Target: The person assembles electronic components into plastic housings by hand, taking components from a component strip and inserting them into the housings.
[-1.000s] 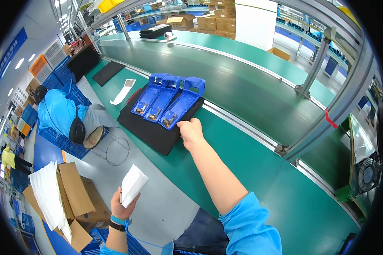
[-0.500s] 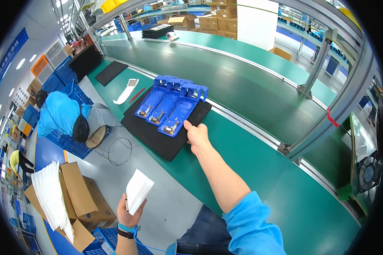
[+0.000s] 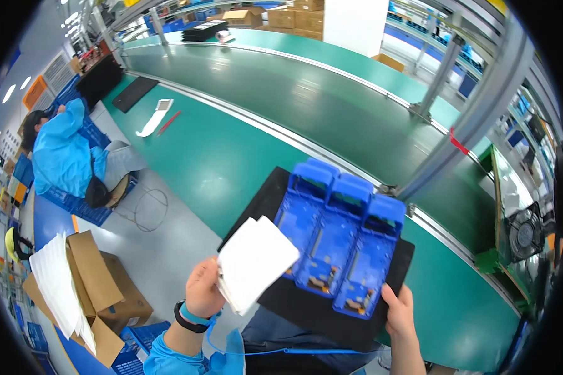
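My left hand (image 3: 203, 290) is closed round the edge of a small stack of white sheets (image 3: 258, 257). The stack overlaps the left part of a black mat (image 3: 322, 319); whether the two touch I cannot tell. Three blue plastic housings (image 3: 333, 247) rest side by side on this mat, their hollow insides up, with small electronic parts at the near ends. At the mat's near right edge, my right hand (image 3: 399, 310) grips it, thumb on top beside the rightmost housing; the other fingers are partly hidden.
A green bench (image 3: 194, 147) runs beside a conveyor belt (image 3: 281, 84). Red tweezers (image 3: 169, 122), a white strip (image 3: 149, 127) and another black mat (image 3: 135, 94) lie on the bench. A seated person (image 3: 65, 150) and an open cardboard box (image 3: 116, 284) are at left; a metal post (image 3: 475, 106) stands right.
The black mat with the blue housings has come right and nearer, turned in my right hand's grip. My left hand has risen with the white sheets to the mat's left side.
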The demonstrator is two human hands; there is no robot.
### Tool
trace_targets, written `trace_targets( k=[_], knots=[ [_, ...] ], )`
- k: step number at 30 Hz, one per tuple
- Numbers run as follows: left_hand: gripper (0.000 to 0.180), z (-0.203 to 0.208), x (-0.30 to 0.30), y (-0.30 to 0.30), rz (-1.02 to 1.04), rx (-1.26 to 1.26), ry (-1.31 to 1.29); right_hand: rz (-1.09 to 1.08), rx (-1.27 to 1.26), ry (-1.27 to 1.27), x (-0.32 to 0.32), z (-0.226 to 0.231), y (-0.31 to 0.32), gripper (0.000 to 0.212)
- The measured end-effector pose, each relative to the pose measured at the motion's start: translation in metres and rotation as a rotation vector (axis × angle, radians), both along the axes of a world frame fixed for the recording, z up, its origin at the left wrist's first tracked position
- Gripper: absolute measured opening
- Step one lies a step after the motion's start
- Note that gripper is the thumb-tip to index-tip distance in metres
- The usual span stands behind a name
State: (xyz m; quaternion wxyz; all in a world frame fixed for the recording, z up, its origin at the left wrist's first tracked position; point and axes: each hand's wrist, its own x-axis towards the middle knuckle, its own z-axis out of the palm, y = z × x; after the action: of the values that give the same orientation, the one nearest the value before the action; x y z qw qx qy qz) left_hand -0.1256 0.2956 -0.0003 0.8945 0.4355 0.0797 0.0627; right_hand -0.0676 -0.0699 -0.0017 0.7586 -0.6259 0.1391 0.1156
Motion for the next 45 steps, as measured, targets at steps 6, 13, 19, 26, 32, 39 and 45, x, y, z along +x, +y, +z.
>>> trace_targets(
  k=[6, 13, 19, 26, 32, 39, 45],
  knots=[
    [0.028, 0.012, 0.023, -0.077, -0.377, 0.083, 0.041, -0.277, -0.033, -0.090, -0.090, -0.019, -0.092, 0.039],
    [0.030, 0.015, 0.058, -0.151, -0.624, 0.301, 0.011, -0.467, -0.343, -0.235, -0.117, -0.029, -0.148, 0.034],
    [0.027, 0.014, 0.072, -0.194, -0.630, 0.311, -0.027, -0.510, -0.598, -0.294, -0.089, -0.037, -0.148, 0.036],
    [0.026, 0.009, 0.067, -0.224, -0.592, 0.346, -0.077, -0.514, -1.230, -0.547, -0.073, 0.008, -0.117, 0.024],
    [0.023, 0.001, 0.064, -0.222, -0.576, 0.727, -0.334, -0.030, -0.878, -0.887, -0.046, 0.050, -0.040, 0.020],
    [0.015, 0.002, 0.067, -0.219, -0.634, 0.663, -0.485, 0.055, -0.771, -0.811, -0.032, 0.033, -0.023, 0.019],
    [0.027, -0.002, 0.068, -0.227, -0.621, 0.674, -0.621, 0.061, -0.778, -0.795, -0.030, 0.031, -0.029, 0.019]
  ],
)
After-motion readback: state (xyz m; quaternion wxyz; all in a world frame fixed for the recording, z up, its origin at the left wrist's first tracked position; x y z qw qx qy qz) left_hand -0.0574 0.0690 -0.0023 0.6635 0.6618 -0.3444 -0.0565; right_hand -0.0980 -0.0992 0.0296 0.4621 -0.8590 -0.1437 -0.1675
